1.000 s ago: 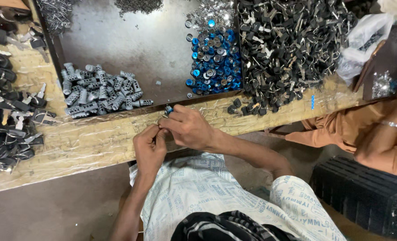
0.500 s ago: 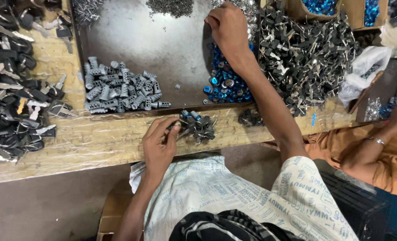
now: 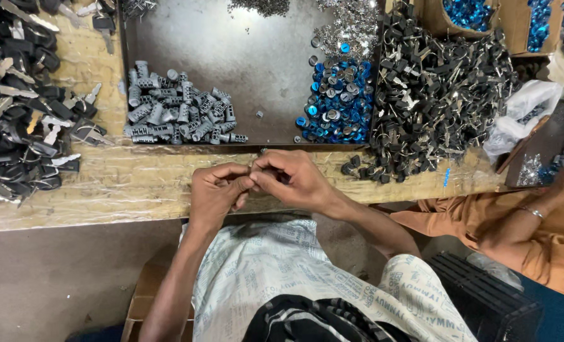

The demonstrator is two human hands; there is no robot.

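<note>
My left hand [image 3: 215, 190] and my right hand [image 3: 291, 180] meet fingertip to fingertip over the front edge of the wooden bench [image 3: 136, 183]. Both pinch a small part that the fingers almost wholly hide. Just beyond them lies a dark metal tray [image 3: 256, 57]. In it are a heap of grey lock cylinders [image 3: 174, 117] on the left and a heap of blue caps [image 3: 335, 101] on the right. A large pile of black keys on rings [image 3: 434, 95] spreads to the right of the tray.
Black key heads [image 3: 16, 107] are heaped at the bench's left end. Cardboard boxes of blue parts [image 3: 472, 12] stand at the back right, beside a clear plastic bag [image 3: 522, 114]. Another person in orange [image 3: 522, 234] sits at the right, above a black crate [image 3: 484, 297].
My right hand has come back from the blue caps in the tray and joined my left hand at the bench edge. The bunch that lay by my left hand is out of sight.
</note>
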